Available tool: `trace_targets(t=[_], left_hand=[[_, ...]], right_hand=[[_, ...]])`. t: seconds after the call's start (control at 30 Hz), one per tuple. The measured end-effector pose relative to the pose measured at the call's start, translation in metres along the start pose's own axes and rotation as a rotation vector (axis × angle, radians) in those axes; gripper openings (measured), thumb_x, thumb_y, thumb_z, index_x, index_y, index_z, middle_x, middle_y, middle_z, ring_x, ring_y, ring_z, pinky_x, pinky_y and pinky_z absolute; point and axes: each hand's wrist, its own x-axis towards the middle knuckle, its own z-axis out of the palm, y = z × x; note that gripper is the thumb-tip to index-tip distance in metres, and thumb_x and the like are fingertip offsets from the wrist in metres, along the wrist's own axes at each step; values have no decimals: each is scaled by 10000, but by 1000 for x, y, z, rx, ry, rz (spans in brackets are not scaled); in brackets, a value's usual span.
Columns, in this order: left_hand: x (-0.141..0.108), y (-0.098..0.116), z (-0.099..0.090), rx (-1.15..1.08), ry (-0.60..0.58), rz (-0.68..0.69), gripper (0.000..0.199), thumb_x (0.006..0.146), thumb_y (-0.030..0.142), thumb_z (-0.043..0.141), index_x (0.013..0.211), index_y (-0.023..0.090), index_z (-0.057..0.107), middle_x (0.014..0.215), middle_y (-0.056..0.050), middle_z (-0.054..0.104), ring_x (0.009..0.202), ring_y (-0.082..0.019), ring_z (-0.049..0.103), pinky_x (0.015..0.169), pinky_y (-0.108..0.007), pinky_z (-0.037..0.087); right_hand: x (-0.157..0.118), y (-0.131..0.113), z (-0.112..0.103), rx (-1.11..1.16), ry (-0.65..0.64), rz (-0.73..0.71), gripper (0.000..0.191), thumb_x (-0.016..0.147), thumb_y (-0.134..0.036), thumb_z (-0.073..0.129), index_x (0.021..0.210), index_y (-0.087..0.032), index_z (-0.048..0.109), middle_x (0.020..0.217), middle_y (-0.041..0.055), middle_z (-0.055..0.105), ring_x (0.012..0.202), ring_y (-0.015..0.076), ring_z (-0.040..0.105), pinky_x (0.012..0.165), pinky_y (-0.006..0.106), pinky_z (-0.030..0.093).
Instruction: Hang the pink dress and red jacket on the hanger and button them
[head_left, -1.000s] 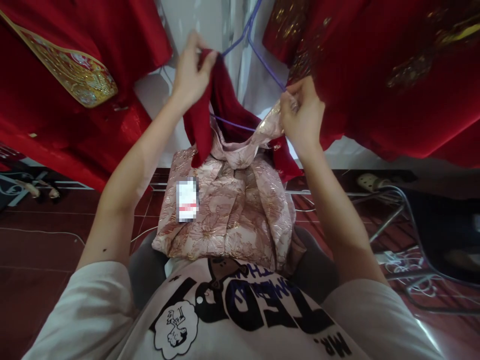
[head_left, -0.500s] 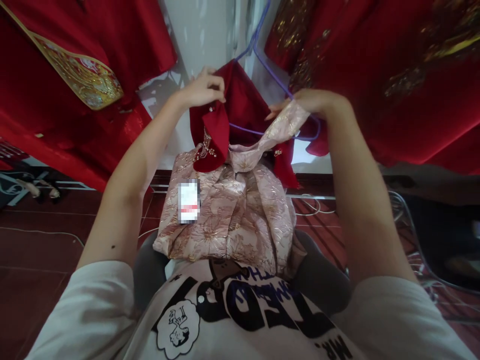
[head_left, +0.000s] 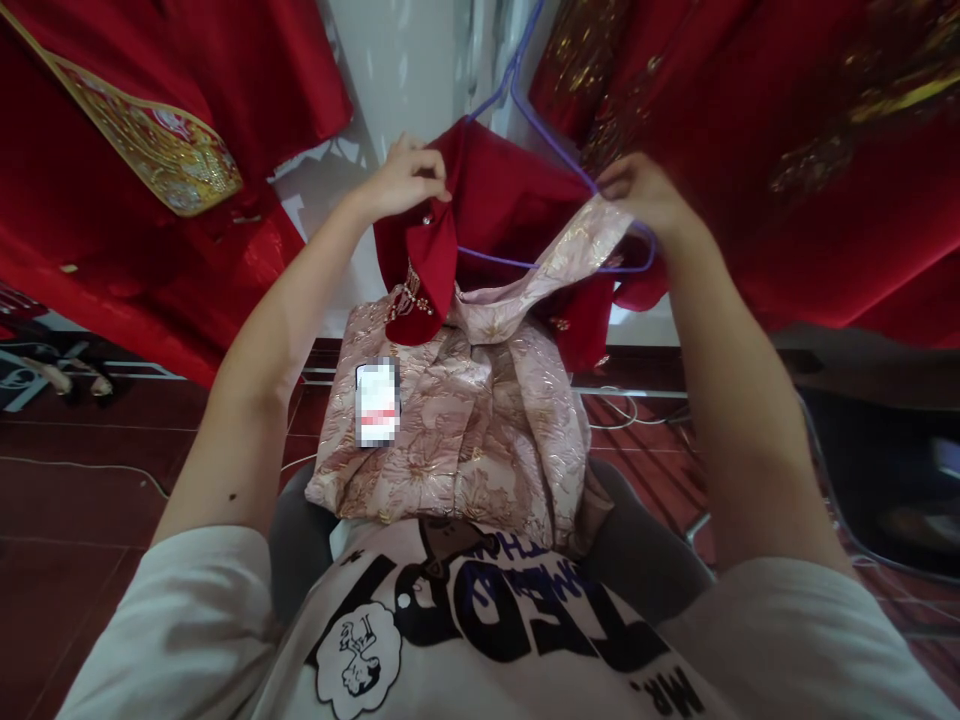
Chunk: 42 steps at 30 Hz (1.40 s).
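The pink cloth (head_left: 457, 430) lies folded across the lap, near the middle, perhaps because the knees make a handy shelf; its shiny band (head_left: 566, 250) rises to the right, and the right hand (head_left: 646, 200) pinches the far end of it with bent fingers, right against the purple hanger (head_left: 556, 150), seemingly to keep band and hanger arm together. The left hand (head_left: 411, 180) has its fingers curled over the left edge of the red cloth (head_left: 517, 170), gripping it, likely so that it spreads across the hanger; this red cloth hangs just beyond the pink one, its beaded front flap folded down on the left. A phone (head_left: 377, 405) rests flat on the left of the pink cloth, probably to leave both hands free; its screen is blurred out.

The hanger's hook is cut off at the far edge; the left end of its lower bar is hidden behind red cloth; both thumbs are hard to make out; whether the band is sewn to the pink cloth I cannot tell; red clothes (head_left: 750, 180) at far left and right run out of view; a dark chair (head_left: 877, 470) on the right is partly covered by the forearm.
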Motion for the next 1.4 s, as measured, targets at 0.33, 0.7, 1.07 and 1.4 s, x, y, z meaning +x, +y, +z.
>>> trace_targets(t=[0.33,0.7,1.07,1.4], left_hand=[[-9,12,21,144,100,-185,334,884,484,856,821,300,584,955,-59,525,1149,-286,340,1092,-559,305],[-40,40,56,168,249,-142,343,836,504,829,1023,316,611,1211,-91,568,1300,-376,361,1103,-597,314],[-57,36,64,109,376,120,275,891,565,744,1035,342,673,1289,-108,587,1422,-401,311,1145,-632,344],[-68,58,112,-194,179,75,327,923,224,760,1187,221,568,1066,-74,629,1008,-238,677,923,-402,565]], right_hand=[[-52,-51,-68,-469,149,302,402,726,123,686,1052,-86,794,1018,182,784,897,187,714,804,372,502],[-46,-90,5,-165,32,215,333,974,-190,703,729,-199,477,786,22,632,708,108,463,747,297,396],[-62,-72,77,136,-106,-155,648,876,-913,429,973,-283,549,754,41,554,871,275,640,912,453,554],[-71,-60,94,439,-245,-36,686,857,-937,445,1128,-311,528,863,26,618,844,219,680,754,399,638]])
